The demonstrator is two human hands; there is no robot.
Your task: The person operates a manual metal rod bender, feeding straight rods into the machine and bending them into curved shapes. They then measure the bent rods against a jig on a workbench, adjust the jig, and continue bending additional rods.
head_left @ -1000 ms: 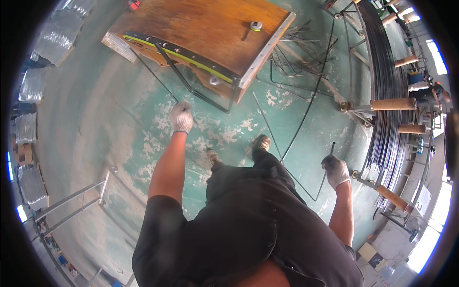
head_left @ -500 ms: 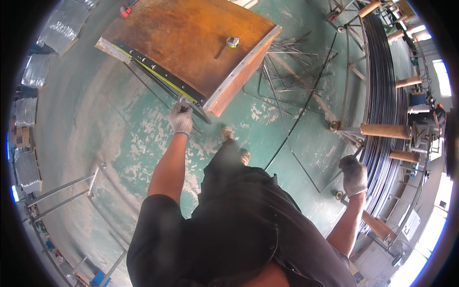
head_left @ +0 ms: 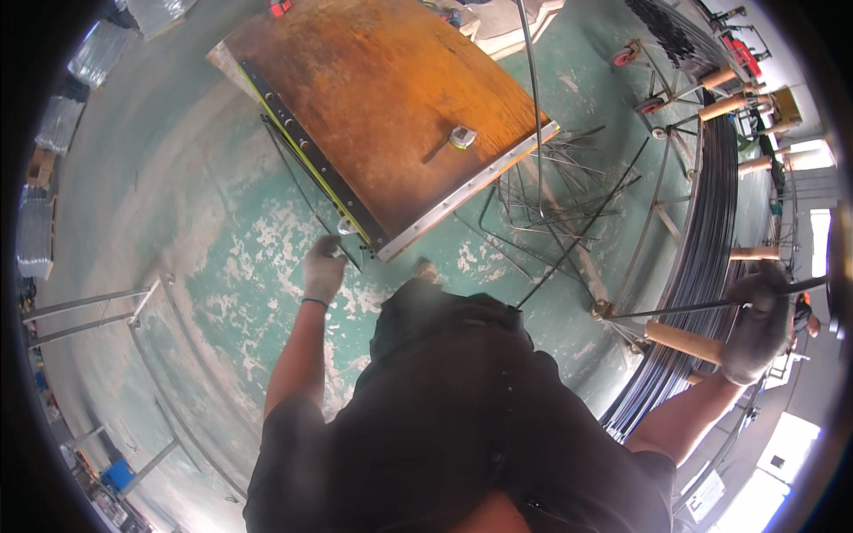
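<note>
A patchy green floor spreads beneath a brown worktop. At right, a long bundle of black rods lies along a rack; loose rods sprawl beyond the worktop's edge. One dark rod extends from the gloved right hand, whose grip is clamped around it. The gloved left hand is near the worktop's corner, just beside a thin rod; whether its grip is apart or together, I cannot tell. A tape measure rests on the worktop.
</note>
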